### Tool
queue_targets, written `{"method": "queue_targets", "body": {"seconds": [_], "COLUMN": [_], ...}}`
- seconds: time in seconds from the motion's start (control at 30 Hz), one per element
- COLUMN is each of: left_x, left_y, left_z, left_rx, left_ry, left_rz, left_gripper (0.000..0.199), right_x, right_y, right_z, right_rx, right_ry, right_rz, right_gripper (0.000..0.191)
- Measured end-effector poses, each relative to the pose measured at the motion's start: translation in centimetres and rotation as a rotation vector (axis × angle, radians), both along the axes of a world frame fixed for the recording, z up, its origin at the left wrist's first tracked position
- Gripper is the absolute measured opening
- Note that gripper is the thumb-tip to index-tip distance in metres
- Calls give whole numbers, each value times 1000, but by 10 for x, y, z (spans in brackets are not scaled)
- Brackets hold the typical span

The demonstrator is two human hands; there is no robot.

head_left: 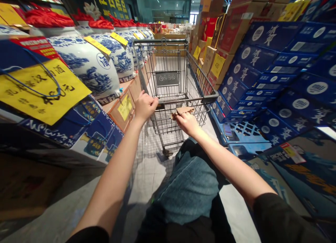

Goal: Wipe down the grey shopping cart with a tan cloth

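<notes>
A dark wire shopping cart (pixel 169 78) stands straight in front of me, and nothing shows in its basket. My left hand (pixel 145 105) is closed at the left end of the cart's near bar, its fingers curled around it. My right hand (pixel 187 122) pinches a torn piece of brown cardboard (pixel 186 110) just below the near bar, in front of the cart's wires. Whether that hand also touches the cart is unclear.
Large blue-and-white jars (pixel 86 66) with red cloth tops line the left, above boxes with yellow price signs (pixel 43 91). Stacked blue boxes (pixel 243 66) and a blue pallet (pixel 236 131) are close on the right. A tiled aisle floor (pixel 154 166) runs between them.
</notes>
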State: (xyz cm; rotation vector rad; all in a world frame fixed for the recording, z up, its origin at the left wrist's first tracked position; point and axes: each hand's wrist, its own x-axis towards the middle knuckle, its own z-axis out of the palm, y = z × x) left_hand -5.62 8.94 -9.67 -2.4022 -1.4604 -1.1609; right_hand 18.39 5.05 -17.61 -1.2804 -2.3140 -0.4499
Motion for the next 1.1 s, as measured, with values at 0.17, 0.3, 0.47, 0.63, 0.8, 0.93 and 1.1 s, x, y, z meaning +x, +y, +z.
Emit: {"method": "queue_targets", "body": {"seconds": [0.17,0.3,0.47,0.63,0.8,0.93,1.1], "left_x": [-29,-48,-47,-5,28,31,28], "left_y": [4,4,-4,-20,-27,-29,-29], "left_z": [8,12,18,27,22,16,11], "left_rx": [-50,-108,-106,-141,-125,-125,-72], "left_ry": [-20,14,209,306,313,264,231], "left_rz": [-73,-57,165,274,381,397,351], "left_gripper": [47,48,51,66,71,69,65], "right_x": [-11,-19,-30,-21,-15,-8,2], "right_y": [2,1,-10,-6,-2,-1,-4], "right_z": [11,14,8,12,7,9,6], "right_rx": [231,273,123,251,103,234,95], "right_ry": [184,240,16,165,78,226,140], "right_rz": [177,167,189,113,83,57,23], "right_gripper": [28,23,24,27,23,28,20]}}
